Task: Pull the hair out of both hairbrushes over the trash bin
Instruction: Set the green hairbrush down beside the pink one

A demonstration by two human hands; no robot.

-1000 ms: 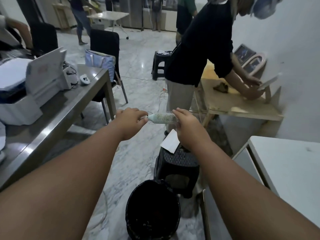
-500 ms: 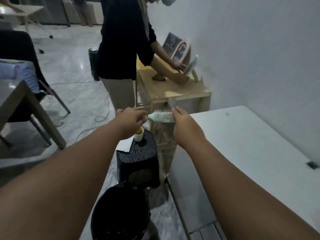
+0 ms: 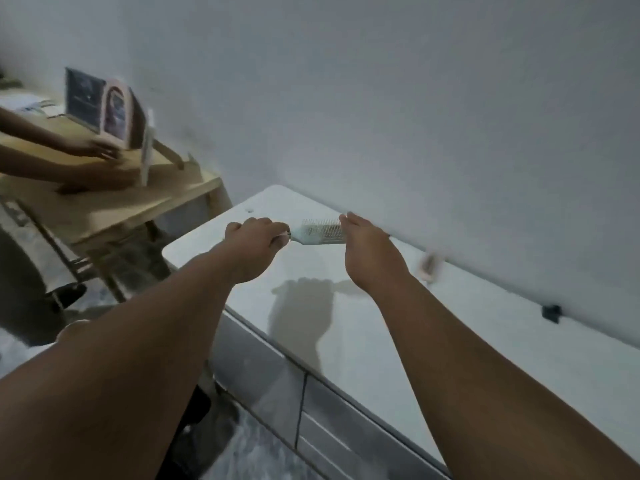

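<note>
I hold a pale green hairbrush (image 3: pixel 317 233) level in the air above the white table (image 3: pixel 398 327), bristles up. My left hand (image 3: pixel 254 237) is closed around its handle end. My right hand (image 3: pixel 369 245) holds the head end with fingers curled over it. A second brush, pinkish and blurred (image 3: pixel 429 268), lies on the table by the wall, to the right of my right hand. The trash bin is out of view.
A wooden side table (image 3: pixel 138 202) stands to the left, with another person's hands (image 3: pixel 93 161) on it, a framed picture and a pink arched mirror (image 3: pixel 116 114). A small black clip (image 3: pixel 551 312) sits at the wall edge. Marble floor shows below.
My view has swung right, away from the black bin and stool, onto the white table. Both hands keep their hold on the green brush, which is now over the table.
</note>
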